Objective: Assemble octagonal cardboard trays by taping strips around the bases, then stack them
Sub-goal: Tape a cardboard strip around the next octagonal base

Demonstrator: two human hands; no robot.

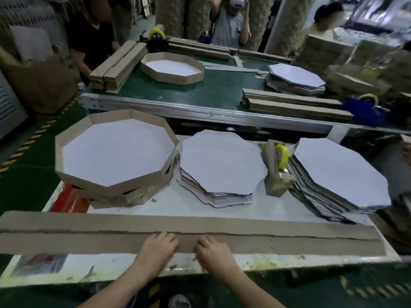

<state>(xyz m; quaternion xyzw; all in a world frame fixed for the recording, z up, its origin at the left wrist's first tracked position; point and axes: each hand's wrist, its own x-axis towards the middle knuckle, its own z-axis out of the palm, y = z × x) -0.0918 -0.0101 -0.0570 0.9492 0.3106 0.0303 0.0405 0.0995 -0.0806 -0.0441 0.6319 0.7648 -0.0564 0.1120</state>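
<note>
**Inspector:** Nearest item first. The left hand [159, 247] and right hand [212, 250] sit side by side on the strips [89, 236], which lie lengthwise along the near edge of the worktable [266, 261]. Fingers of both are bent onto the cardboard. The thumbs are hidden, so I cannot tell whether either hand grips a strip or only presses on it.

**Assistant:** How do the strips handle?

**Inspector:** My judgement is that they are light, thin and very long, so they will sag at both ends if lifted from the middle. The edges look ragged. I advise peeling the top one off at its near edge, then spreading the hands apart to support it.

**Assistant:** And beyond them?

**Inspector:** At left is a stack of finished trays [133, 185], walls upright. At centre is a pile of bases [222, 161], white face up. They are probably flat, stiff and light, and the smooth face may slide. Take one by opposite edges, not by a corner. Just beside it stands the tape dispenser [281, 161], and touching that is a second pile of bases [338, 172], which leans.

**Assistant:** Farthest?

**Inspector:** A green conveyor [222, 90] carries a lone tray [178, 80], well apart from the hands.
</note>
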